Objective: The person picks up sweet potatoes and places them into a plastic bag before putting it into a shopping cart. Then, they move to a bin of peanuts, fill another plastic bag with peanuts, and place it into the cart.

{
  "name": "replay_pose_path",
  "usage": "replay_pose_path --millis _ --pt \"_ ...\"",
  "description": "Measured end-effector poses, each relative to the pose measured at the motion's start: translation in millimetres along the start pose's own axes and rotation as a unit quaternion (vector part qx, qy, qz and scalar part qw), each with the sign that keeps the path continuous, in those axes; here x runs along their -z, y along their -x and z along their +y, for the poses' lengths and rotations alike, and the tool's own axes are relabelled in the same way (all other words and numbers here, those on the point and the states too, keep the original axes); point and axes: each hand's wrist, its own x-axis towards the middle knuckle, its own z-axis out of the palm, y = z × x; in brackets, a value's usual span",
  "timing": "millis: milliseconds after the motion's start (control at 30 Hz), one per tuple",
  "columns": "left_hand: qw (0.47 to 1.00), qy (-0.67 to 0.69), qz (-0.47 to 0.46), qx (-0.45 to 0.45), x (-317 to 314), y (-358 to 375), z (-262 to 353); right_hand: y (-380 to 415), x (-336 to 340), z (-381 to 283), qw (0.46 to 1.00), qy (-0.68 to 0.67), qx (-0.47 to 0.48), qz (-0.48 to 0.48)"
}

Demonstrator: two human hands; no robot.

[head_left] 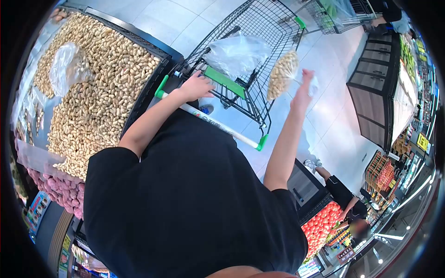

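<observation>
My right hand (pixel 302 92), out to the right of the cart, is closed on the gathered top of a clear plastic bag of peanuts (pixel 282 75). The bag hangs at the cart's right side and overlaps its wire wall in this view. My left hand (pixel 197 86) reaches over the white cart handle (pixel 218 124), its fingers stretched out beside the green seat panel (pixel 225 82). A wire shopping cart (pixel 273 23) stands in front of me. Inside it lies a crumpled clear plastic bag (pixel 238 53).
On the left is a large bin of loose peanuts (pixel 106 69) with a plastic bag (pixel 67 69) on top. Purple-skinned produce (pixel 58 190) lies nearer. Another cart (pixel 331 18) is at the upper right. A person (pixel 343 194) stands by red produce (pixel 322 227) at the lower right.
</observation>
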Motion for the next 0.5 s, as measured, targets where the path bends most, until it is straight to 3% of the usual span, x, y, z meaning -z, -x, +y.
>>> replay_pose_path --millis 100,200,233,267,400,500 --pt "0.998 0.031 -0.057 0.025 14.0 -6.8 5.1 -19.2 -25.5 55.6 0.998 0.044 0.006 -0.039" --pt "0.998 0.033 -0.047 0.034 13.6 -7.7 4.8 -34.0 -39.3 135.4 0.996 0.06 0.023 -0.057" --pt "0.998 0.032 -0.047 0.036 12.4 -6.8 3.9 -33.2 -42.7 154.3 0.989 0.146 -0.006 -0.034" --pt "0.998 0.04 -0.027 0.036 11.3 -6.1 3.9 -31.3 -46.3 165.2 0.972 0.232 -0.035 -0.01" --pt "0.997 0.049 -0.029 0.056 14.2 -5.2 8.2 -23.4 -48.7 201.0 0.961 0.274 -0.038 -0.007" --pt "0.996 0.047 -0.041 0.059 14.6 -3.9 9.5 -23.5 -54.0 189.2 0.942 0.329 -0.071 -0.018"
